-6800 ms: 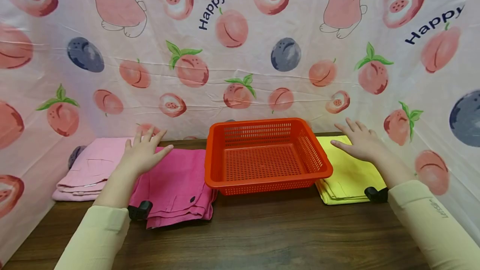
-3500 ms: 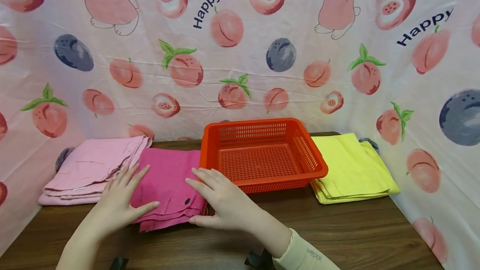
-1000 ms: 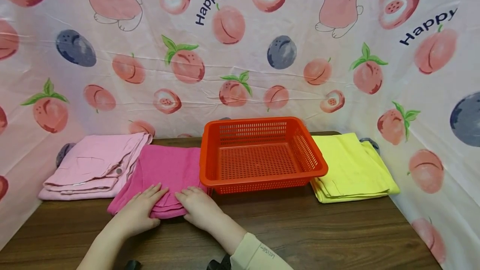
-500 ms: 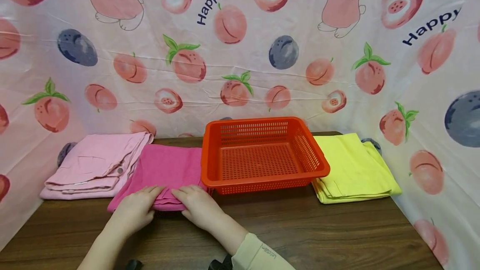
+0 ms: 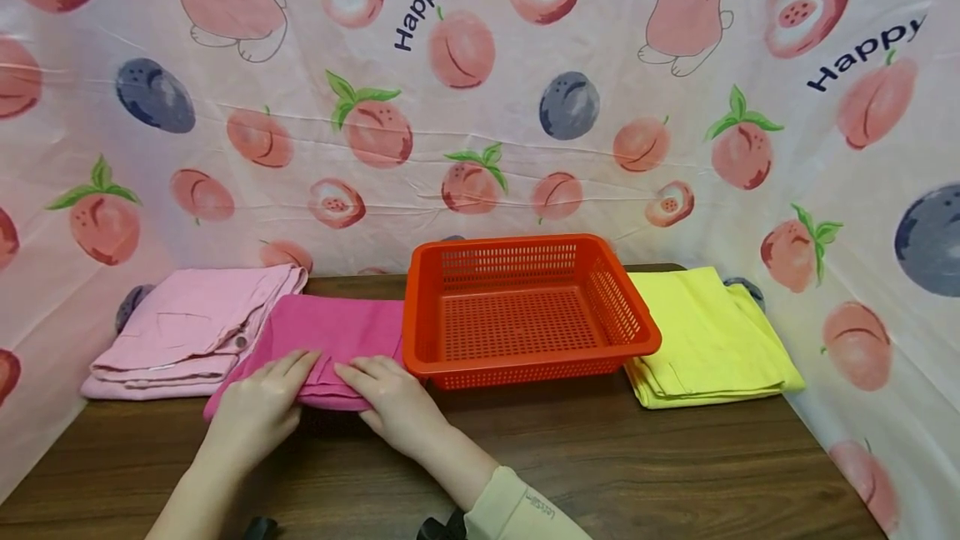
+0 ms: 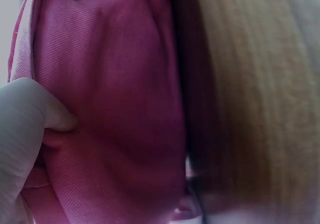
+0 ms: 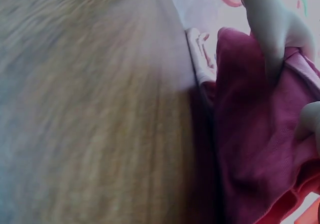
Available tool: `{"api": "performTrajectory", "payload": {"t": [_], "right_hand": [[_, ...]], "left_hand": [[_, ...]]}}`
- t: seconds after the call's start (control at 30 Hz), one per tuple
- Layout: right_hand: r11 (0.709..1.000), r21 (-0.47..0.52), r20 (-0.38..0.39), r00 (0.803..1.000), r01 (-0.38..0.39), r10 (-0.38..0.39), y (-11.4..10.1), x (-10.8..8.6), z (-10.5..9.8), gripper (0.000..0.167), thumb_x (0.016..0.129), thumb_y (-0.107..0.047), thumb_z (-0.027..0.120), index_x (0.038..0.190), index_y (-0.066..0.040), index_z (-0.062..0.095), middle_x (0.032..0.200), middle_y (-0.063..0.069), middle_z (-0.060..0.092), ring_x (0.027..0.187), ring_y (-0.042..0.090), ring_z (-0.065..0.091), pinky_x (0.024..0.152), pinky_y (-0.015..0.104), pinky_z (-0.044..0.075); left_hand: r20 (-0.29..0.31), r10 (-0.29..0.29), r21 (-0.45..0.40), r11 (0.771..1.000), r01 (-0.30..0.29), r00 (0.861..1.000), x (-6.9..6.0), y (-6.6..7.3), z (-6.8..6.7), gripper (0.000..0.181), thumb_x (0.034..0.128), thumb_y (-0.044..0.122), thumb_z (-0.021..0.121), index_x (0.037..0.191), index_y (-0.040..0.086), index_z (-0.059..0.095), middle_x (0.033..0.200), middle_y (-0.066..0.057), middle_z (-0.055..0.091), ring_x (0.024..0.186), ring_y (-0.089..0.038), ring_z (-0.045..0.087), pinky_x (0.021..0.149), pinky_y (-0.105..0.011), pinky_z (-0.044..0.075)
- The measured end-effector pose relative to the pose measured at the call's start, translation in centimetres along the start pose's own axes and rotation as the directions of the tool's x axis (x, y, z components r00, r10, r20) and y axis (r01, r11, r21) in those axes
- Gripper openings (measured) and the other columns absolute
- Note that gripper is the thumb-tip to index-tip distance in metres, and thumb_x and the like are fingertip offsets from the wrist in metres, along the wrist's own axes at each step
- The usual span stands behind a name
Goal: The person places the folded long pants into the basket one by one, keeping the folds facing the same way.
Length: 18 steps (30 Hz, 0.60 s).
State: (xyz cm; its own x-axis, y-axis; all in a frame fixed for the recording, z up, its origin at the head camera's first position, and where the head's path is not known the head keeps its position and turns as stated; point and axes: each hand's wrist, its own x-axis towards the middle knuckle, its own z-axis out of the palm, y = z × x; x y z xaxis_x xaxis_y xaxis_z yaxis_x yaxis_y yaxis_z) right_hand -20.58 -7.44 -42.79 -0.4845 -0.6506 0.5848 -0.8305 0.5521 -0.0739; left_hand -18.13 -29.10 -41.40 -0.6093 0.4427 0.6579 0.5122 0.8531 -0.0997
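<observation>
Both hands hold the near edge of the folded hot-pink pants (image 5: 337,323), which lie left of the orange basket. My left hand (image 5: 258,407) pinches this edge near its left end, thumb below and fingers on top. My right hand (image 5: 397,402) grips the same edge further right, close to the basket's corner. In the left wrist view a thumb presses into the hot-pink cloth (image 6: 115,83). The right wrist view shows the cloth (image 7: 250,134) standing off the wooden table, with dark shadow beneath. Fingers on top partly cover the front folds.
An orange perforated basket (image 5: 525,357) stands at the table's middle back. Folded pale-pink pants (image 5: 195,315) lie at the left, partly against the hot-pink ones. A folded yellow garment (image 5: 705,340) lies right of the basket. Fruit-print cloth (image 5: 480,107) walls in the wooden table (image 5: 600,457).
From above the garments, both hands came down to the hot-pink pants and took hold of their near edge. That edge has since risen and shifted slightly away from me.
</observation>
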Motion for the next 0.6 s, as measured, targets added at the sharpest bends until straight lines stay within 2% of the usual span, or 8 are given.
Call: {"api": "performTrajectory", "payload": {"t": [0.17, 0.4, 0.6], "right_hand": [[0.999, 0.054, -0.036, 0.999, 0.002, 0.0, -0.1, 0.2, -0.8, 0.059, 0.077, -0.011, 0.076, 0.134, -0.017, 0.058, 0.128, 0.001, 0.057, 0.118, 0.014, 0.05, 0.105, 0.02, 0.029], [0.994, 0.103, -0.095, 0.995, 0.032, -0.022, -0.6, 0.5, -2.1, 0.063, 0.074, -0.008, 0.076, 0.134, -0.016, 0.057, 0.129, 0.003, 0.056, 0.12, 0.015, 0.048, 0.105, 0.021, 0.029], [0.986, 0.138, -0.191, 0.979, 0.094, -0.066, -1.1, 1.0, -3.4, 0.061, 0.073, -0.004, 0.074, 0.132, -0.014, 0.059, 0.127, 0.003, 0.057, 0.119, 0.015, 0.048, 0.106, 0.019, 0.026]], "left_hand": [[-0.054, 0.027, 0.016, 1.0, -0.026, 0.998, 0.6, 0.3, -1.1, 0.06, 0.0545, -0.002, 0.056, 0.114, -0.004, 0.063, 0.104, -0.024, 0.065, 0.083, -0.042, 0.064, 0.055, -0.053, 0.051], [-0.113, 0.041, 0.034, 0.999, -0.038, 0.993, 1.3, 1.0, -3.0, 0.06, 0.0564, 0.0, 0.052, 0.116, -0.003, 0.063, 0.104, -0.023, 0.065, 0.082, -0.043, 0.063, 0.045, -0.05, 0.048], [-0.203, 0.031, 0.069, 0.998, -0.017, 0.979, 2.1, 2.0, -5.1, 0.053, 0.0691, 0.007, 0.038, 0.113, -0.002, 0.065, 0.103, -0.02, 0.066, 0.082, -0.04, 0.062, 0.044, -0.05, 0.047]]}}
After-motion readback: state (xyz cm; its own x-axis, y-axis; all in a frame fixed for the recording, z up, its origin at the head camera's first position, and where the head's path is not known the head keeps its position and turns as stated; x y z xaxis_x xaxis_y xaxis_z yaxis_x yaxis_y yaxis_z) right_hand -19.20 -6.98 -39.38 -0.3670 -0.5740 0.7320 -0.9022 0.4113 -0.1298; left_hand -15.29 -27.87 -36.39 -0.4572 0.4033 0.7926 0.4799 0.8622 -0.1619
